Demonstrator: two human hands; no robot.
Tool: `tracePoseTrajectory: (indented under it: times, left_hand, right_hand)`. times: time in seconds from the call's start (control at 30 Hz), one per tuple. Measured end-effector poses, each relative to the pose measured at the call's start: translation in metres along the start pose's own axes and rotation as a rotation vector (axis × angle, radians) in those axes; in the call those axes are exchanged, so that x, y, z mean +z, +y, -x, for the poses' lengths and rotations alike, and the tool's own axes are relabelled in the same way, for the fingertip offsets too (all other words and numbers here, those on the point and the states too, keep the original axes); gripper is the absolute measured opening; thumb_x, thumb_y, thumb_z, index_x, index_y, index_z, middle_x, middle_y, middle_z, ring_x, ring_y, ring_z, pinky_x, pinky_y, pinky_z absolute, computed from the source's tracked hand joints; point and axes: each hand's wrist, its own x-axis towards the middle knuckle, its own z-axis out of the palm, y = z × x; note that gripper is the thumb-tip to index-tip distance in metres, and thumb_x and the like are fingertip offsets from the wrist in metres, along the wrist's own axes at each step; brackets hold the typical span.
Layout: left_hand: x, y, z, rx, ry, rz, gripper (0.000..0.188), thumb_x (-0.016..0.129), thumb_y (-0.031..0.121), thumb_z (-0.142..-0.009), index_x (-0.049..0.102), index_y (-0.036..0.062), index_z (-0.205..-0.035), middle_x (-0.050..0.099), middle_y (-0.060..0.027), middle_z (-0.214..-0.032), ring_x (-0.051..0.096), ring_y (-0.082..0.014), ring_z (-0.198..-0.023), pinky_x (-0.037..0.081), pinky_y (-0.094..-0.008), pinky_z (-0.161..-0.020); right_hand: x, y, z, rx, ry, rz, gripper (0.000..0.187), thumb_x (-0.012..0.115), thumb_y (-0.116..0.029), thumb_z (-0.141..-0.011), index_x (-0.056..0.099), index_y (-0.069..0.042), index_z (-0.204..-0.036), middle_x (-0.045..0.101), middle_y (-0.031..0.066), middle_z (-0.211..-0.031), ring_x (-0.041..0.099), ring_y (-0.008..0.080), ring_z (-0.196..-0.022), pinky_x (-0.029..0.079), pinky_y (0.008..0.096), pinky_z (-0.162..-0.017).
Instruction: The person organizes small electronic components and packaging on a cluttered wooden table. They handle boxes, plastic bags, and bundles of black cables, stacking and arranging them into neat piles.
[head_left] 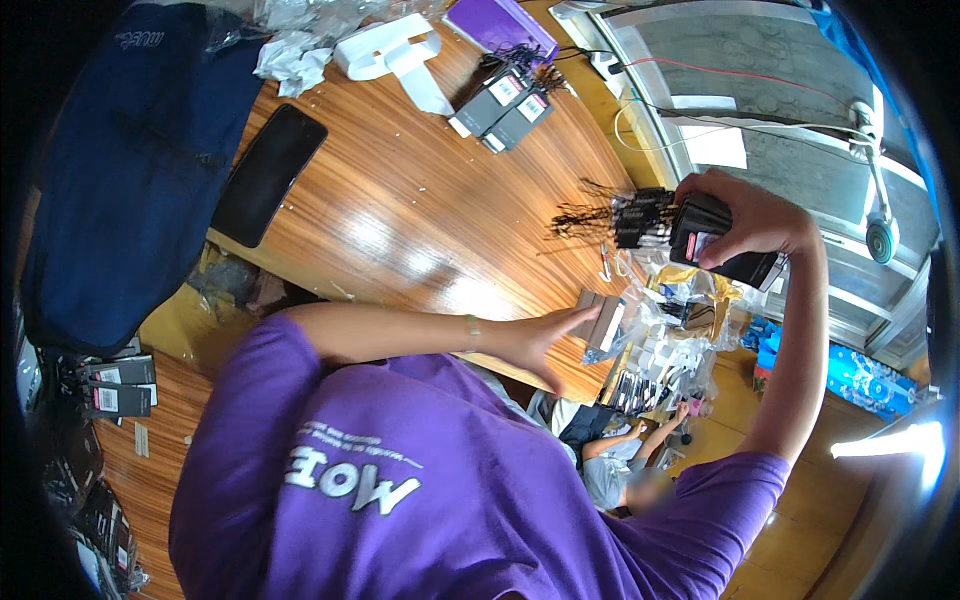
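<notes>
My right hand point(750, 215) is raised at the right, fingers and thumb wrapped round a stack of black hang tags point(690, 238) with a pale label on its face. Right beside that stack lies a row of more black tags point(640, 218), their thin dark strings point(585, 215) trailing left. I cannot tell whether the two groups touch. My left hand point(535, 343) reaches over the table's near edge with its fingers spread and nothing in them. Just past its fingertips stands a small grey-brown box point(602, 322).
On the wooden table point(400, 190) are a black phone point(270, 175), two bundles of labelled tags point(505, 108), a white opened carton point(390, 48) and a purple box point(502, 28). Dark blue cloth point(140, 170) covers the left. Plastic-wrapped clutter point(670, 350) and a seated person point(610, 475) are at the right.
</notes>
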Motion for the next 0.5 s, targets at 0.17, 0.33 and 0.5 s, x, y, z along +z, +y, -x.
tracePoseTrajectory:
  times: [0.17, 0.33, 0.5]
  left_hand:
    - [-0.008, 0.020, -0.075, 0.048, 0.384, 0.699, 0.124, 0.074, 0.052, -0.061, -0.009, 0.0017, -0.138, -0.001, -0.0234, -0.144, 0.003, -0.0292, -0.135, 0.012, -0.0383, -0.109]
    - [-0.050, 0.038, -0.103, 0.242, 0.654, 1.149, 0.055, 0.061, 0.037, -0.082, 0.042, 0.0033, -0.121, 0.051, -0.0023, -0.114, 0.042, -0.0122, -0.110, 0.031, -0.0292, -0.099]
    - [-0.076, 0.081, -0.101, 0.347, 0.761, 1.259, 0.060, 0.061, 0.046, -0.078, 0.041, 0.0075, -0.120, 0.050, -0.0014, -0.114, 0.043, -0.0126, -0.112, 0.032, -0.0300, -0.099]
  right_hand:
    - [-0.016, -0.027, -0.009, -0.014, -0.027, -0.034, 0.070, 0.078, -0.023, -0.047, 0.051, -0.009, -0.111, 0.053, 0.0082, -0.099, 0.053, 0.0204, -0.090, 0.043, 0.0317, -0.082]
    - [-0.021, -0.044, -0.007, -0.094, -0.010, 0.021, 0.070, 0.078, -0.027, -0.049, 0.050, -0.010, -0.112, 0.053, 0.0099, -0.100, 0.054, 0.0231, -0.093, 0.042, 0.0328, -0.083]
    - [-0.021, -0.044, -0.006, -0.095, 0.012, 0.039, 0.070, 0.078, -0.028, -0.050, 0.050, -0.012, -0.113, 0.054, 0.0115, -0.101, 0.053, 0.0252, -0.094, 0.042, 0.0338, -0.083]
